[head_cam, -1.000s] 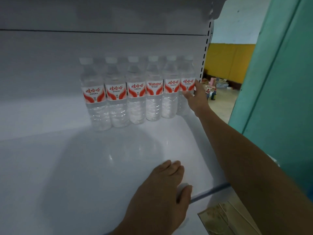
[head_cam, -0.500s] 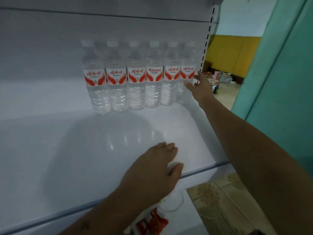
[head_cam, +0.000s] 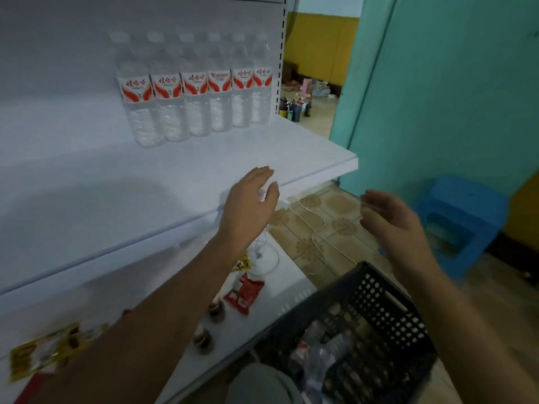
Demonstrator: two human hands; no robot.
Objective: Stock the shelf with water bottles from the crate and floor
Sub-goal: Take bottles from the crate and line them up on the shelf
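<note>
Several clear water bottles (head_cam: 194, 91) with red-and-white labels stand in a row at the back right of the white shelf (head_cam: 306, 153). My left hand (head_cam: 250, 199) rests on the shelf's front edge, fingers on top and thumb at the lip. My right hand (head_cam: 388, 217) hangs in the air to the right of the shelf, fingers loosely spread, holding nothing. Below it a dark perforated crate (head_cam: 364, 322) sits on the floor with blurred clear bottles (head_cam: 320, 351) lying inside.
The lower shelf (head_cam: 280, 290) carries red and yellow snack packets and small dark jars. A white cable runs over the tiled floor (head_cam: 329, 228). A teal wall (head_cam: 452, 83) and a blue plastic stool (head_cam: 460, 217) stand to the right.
My right hand has left the rightmost bottle and pulled back and down, off the shelf. My left hand slid back to the shelf's front edge. The view tilted down, revealing the crate.
</note>
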